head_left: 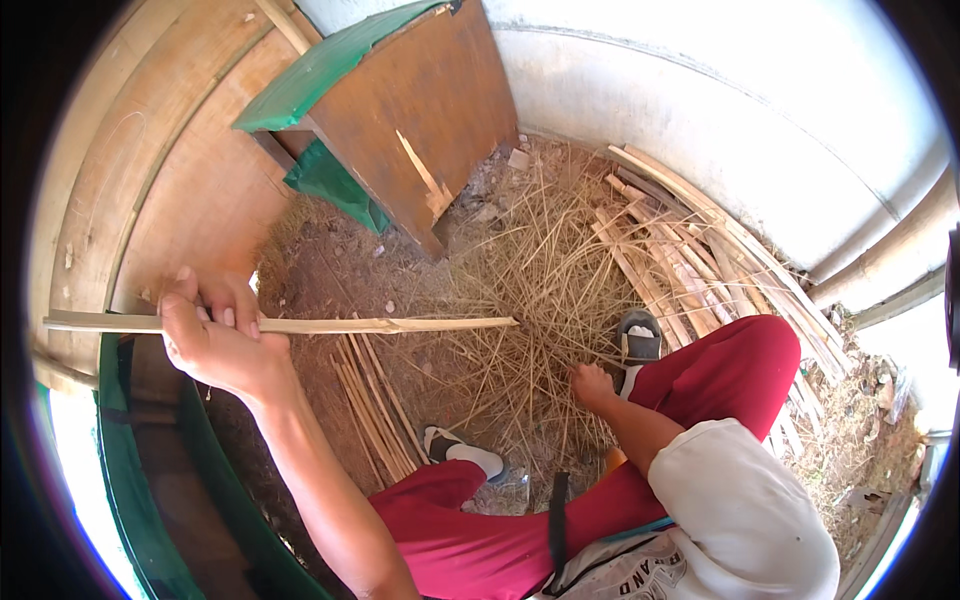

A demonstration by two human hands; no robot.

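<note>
Head view, looking down on a seated person's two bare hands at work over a littered floor. At nine o'clock the left hand (215,335) is closed around a long split bamboo strip (300,324), fingers wrapped over it, so the grip is clamped on the strip near its left end. The strip's long axis runs almost level, from the nine o'clock edge toward the centre, and most of its length reaches out to the right of that grip, ending in a thin tip near the middle of the picture. The right hand (592,385) is low, just right of centre toward five o'clock, resting down among the dry straw (520,300); its fingers curl into the stalks, and whether they hold anything cannot be told. It lies below and a little beyond the strip's free tip, apart from it, so the left hand alone carries the strip. Between the hands, at six o'clock, a small bundle of thin sticks (375,400) lies on the ground beside a sandalled foot. Red trouser legs fill the lower right. At two o'clock a heap of pale bamboo slats (700,250) leans along a white wall. At twelve o'clock stands a brown wooden box with a green top (420,110).
</note>
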